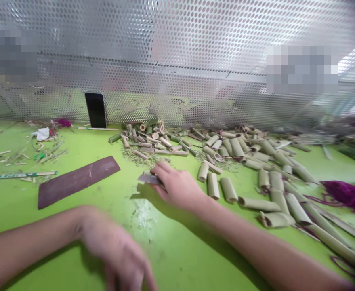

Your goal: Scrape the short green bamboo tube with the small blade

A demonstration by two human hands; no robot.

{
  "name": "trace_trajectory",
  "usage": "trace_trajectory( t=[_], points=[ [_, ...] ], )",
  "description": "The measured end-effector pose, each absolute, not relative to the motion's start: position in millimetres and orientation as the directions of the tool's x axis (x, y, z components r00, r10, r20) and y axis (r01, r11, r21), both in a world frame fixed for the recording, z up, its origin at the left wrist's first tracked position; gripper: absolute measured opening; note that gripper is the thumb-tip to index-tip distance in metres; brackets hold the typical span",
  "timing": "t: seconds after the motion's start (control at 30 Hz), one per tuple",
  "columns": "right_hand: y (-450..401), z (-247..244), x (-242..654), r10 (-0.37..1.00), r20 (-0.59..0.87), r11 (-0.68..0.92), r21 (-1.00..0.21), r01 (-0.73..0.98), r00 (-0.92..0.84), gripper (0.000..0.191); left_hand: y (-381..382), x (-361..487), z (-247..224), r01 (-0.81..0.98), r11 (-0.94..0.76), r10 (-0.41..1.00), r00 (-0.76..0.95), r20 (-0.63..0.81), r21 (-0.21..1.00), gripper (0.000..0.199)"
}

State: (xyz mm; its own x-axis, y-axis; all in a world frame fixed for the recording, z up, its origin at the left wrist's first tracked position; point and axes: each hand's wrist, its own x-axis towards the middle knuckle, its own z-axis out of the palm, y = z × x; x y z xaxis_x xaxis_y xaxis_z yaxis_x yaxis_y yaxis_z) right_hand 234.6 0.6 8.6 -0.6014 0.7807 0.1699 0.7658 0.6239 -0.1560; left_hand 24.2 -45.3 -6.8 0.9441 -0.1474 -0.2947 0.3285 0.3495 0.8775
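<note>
My right hand (175, 186) is closed on a flat grey blade (148, 178), which points left just above the green table (162, 242). Its exact kind is partly hidden by my fingers. Below it to the left, my left hand (116, 246) is smeared by motion, fingers hanging downward past the bottom edge of the view; whether it holds anything is hidden. A dark brown flat strip (78, 182) lies on the table beyond my left wrist. Closest to my right hand on the right side are short cut bamboo tubes (213, 186).
Small bamboo pieces (156, 141) are heaped at the back, larger bamboo tubes (271, 161) to the right. Purple yarn (347, 196) sits far right. A phone (96, 110) leans on a perforated metal screen (177, 60). Scraps and a patterned stick (19, 175) lie left.
</note>
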Motion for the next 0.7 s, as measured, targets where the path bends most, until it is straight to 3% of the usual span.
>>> trace_trajectory(
  t=[0.03, 0.1, 0.17, 0.27, 0.37, 0.4, 0.43, 0.5, 0.57, 0.63, 0.7],
  points=[
    [4, 12, 239, 0.789, 0.222, 0.609, -0.164, 0.776, -0.573, 0.021, -38, 25, -8, 0.265, 0.375, 0.07, 0.947, -0.312, 0.888, 0.032],
    [9, 20, 247, 0.788, 0.322, 0.593, -0.172, 0.786, -0.524, 0.024, -20, 23, -6, 0.006, 0.279, 0.575, 0.8, -0.173, 0.96, 0.032],
    [13, 28, 253, 0.765, 0.432, 0.586, -0.158, 0.795, -0.478, 0.026, -5, 18, -3, -0.202, 0.142, 0.786, 0.618, 0.014, 0.969, 0.031],
    [15, 35, 258, 0.729, 0.522, 0.601, -0.179, 0.779, -0.443, 0.025, 2, 5, -1, -0.302, 0.223, 0.695, 0.716, 0.066, 0.927, 0.032],
    [14, 33, 256, 0.737, 0.515, 0.621, -0.262, 0.738, -0.438, 0.023, -3, -5, -2, -0.03, 0.4, 0.291, 0.952, -0.096, 0.916, 0.042],
    [12, 31, 255, 0.748, 0.493, 0.624, -0.294, 0.725, -0.444, 0.023, -5, -6, -2, 0.085, 0.4, 0.194, 0.965, -0.174, 0.913, 0.04],
    [11, 29, 254, 0.761, 0.463, 0.622, -0.324, 0.712, -0.454, 0.023, -6, -5, -2, 0.156, 0.373, 0.194, 0.951, -0.241, 0.915, 0.036],
    [8, 24, 253, 0.786, 0.401, 0.61, -0.374, 0.699, -0.471, 0.023, -7, 0, -3, 0.156, 0.255, 0.498, 0.825, -0.268, 0.954, 0.027],
    [5, 18, 252, 0.795, 0.363, 0.604, -0.403, 0.688, -0.486, 0.023, -7, 5, -4, 0.096, 0.063, 0.828, 0.551, -0.106, 0.993, 0.023],
    [2, 12, 251, 0.768, 0.359, 0.64, -0.396, 0.658, -0.531, 0.021, -6, 8, -7, 0.045, -0.038, 0.904, 0.426, 0.015, 0.998, 0.029],
    [0, 5, 250, 0.692, 0.376, 0.722, -0.349, 0.598, -0.616, 0.021, -7, 8, -10, -0.01, -0.019, 0.868, 0.495, 0.022, 1.0, 0.038]
  ],
)
